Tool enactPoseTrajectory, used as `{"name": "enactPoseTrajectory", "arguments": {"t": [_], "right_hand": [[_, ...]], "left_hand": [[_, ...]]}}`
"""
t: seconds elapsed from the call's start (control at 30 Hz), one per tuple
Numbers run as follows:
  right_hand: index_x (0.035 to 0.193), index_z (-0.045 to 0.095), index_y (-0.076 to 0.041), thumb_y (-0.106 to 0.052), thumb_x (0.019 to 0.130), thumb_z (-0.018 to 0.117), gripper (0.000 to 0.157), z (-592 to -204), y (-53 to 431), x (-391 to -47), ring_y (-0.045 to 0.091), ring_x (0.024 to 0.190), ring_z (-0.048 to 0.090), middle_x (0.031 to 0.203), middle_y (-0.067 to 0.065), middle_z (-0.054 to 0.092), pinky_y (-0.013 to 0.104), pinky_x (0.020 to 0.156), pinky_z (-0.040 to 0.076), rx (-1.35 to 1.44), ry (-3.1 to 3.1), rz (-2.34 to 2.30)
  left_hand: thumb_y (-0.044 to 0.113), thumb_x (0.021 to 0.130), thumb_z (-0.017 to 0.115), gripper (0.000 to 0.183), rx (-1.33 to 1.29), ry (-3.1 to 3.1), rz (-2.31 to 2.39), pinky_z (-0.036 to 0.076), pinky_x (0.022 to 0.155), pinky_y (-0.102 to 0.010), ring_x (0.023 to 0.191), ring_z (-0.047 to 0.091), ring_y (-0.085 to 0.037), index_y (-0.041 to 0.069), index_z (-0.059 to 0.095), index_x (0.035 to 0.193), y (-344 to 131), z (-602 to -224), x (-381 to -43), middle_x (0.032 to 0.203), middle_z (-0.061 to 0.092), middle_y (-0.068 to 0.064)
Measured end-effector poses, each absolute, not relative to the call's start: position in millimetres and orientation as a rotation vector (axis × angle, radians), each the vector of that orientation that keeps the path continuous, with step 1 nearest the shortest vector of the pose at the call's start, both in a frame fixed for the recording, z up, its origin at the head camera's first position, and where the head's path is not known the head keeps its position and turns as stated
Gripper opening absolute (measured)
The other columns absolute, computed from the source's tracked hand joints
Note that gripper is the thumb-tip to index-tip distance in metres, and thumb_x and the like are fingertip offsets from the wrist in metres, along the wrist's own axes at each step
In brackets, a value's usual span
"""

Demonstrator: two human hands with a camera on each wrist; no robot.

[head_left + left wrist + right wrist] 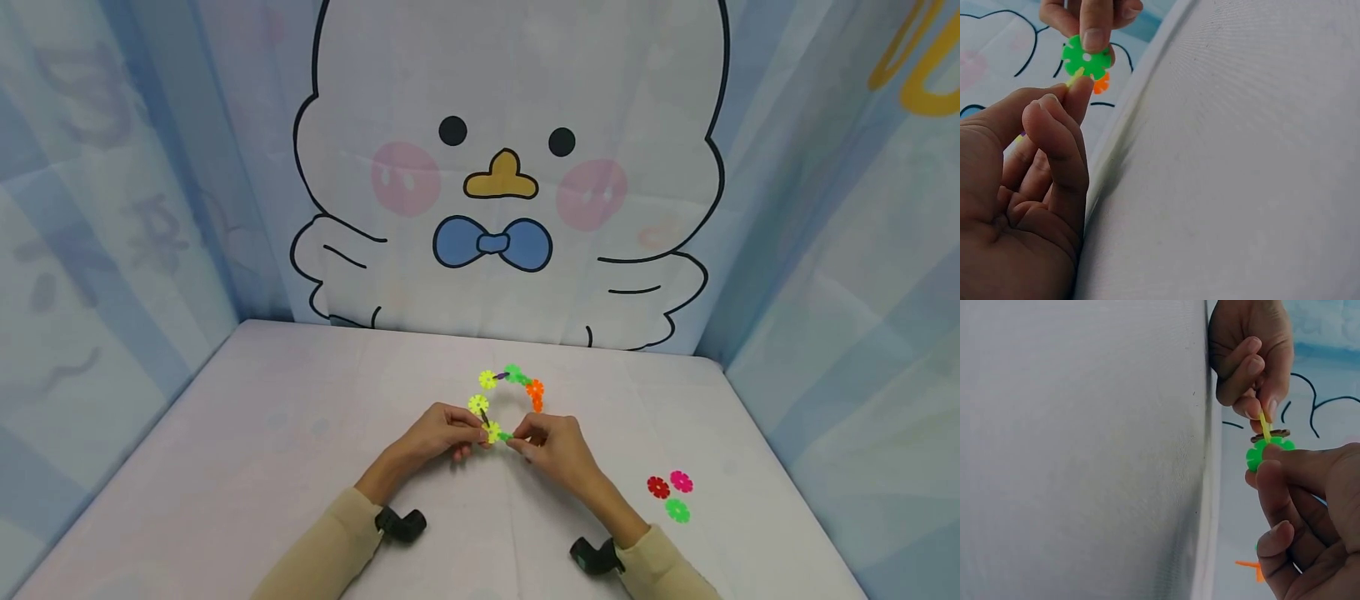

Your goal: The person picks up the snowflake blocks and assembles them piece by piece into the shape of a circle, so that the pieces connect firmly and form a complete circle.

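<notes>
Chain of notched plastic discs [513,374], left hand [442,430] pinching yellow disc [492,432], right hand [555,442] green disc [1075,60] (white table's far edge [420,342] beyond), could separate if I twist.

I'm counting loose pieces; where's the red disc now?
In the head view, the red disc lies on the table at lower right, left of the pink disc and beside the loose green disc.

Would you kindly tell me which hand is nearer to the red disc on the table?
The right hand: it is to the left of the red disc, pinching a green disc; the left hand is farther left, beyond the right one, pinching a yellow disc.
</notes>
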State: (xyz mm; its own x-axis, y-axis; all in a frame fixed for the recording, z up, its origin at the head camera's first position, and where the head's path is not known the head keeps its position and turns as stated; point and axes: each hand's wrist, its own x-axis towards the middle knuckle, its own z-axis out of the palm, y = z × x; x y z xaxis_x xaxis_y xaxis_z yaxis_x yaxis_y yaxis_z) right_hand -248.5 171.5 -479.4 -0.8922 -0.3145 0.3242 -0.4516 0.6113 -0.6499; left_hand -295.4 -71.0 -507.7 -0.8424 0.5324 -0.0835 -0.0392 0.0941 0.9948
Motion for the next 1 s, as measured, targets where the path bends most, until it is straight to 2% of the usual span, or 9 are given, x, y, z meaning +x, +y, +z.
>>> {"name": "enactPoseTrajectory", "arguments": {"t": [0.57,0.8,1.0], "right_hand": [[0.081,0.077,-0.013,-0.007,0.085,0.087,0.013,-481.9,168.3,-248.0,-0.004,0.054,0.056,0.072,0.0,0.076,0.017,0.053,0.05,0.685,-2.579,1.131],[0.08,0.076,-0.012,-0.006,0.084,0.088,0.014,-482.7,164.9,-248.8,-0.005,0.05,0.056,0.067,0.005,0.075,0.017,0.05,0.048,0.701,-2.533,1.161],[0.082,0.077,-0.014,-0.009,0.086,0.087,0.012,-481.8,165.8,-247.9,-0.001,0.052,0.06,0.071,0.001,0.076,0.019,0.053,0.052,0.645,-2.6,1.17]], "left_hand": [[0.008,0.097,0.075,0.019,0.48,1.967,1.779,0.048,0.056,-0.019,0.058,0.055,-0.006,-0.007,0.077,0.109,-73.5,-506.9,-296.0,0.087,0.081,-0.007],[0.007,0.097,0.074,0.021,0.473,1.957,1.792,0.047,0.055,-0.018,0.058,0.053,-0.005,-0.009,0.075,0.111,-73.7,-507.3,-296.7,0.09,0.081,-0.011],[0.008,0.098,0.074,0.02,0.479,1.951,1.797,0.047,0.055,-0.019,0.058,0.053,-0.006,-0.008,0.076,0.111,-73.9,-508.6,-297.7,0.091,0.082,-0.01]]}}
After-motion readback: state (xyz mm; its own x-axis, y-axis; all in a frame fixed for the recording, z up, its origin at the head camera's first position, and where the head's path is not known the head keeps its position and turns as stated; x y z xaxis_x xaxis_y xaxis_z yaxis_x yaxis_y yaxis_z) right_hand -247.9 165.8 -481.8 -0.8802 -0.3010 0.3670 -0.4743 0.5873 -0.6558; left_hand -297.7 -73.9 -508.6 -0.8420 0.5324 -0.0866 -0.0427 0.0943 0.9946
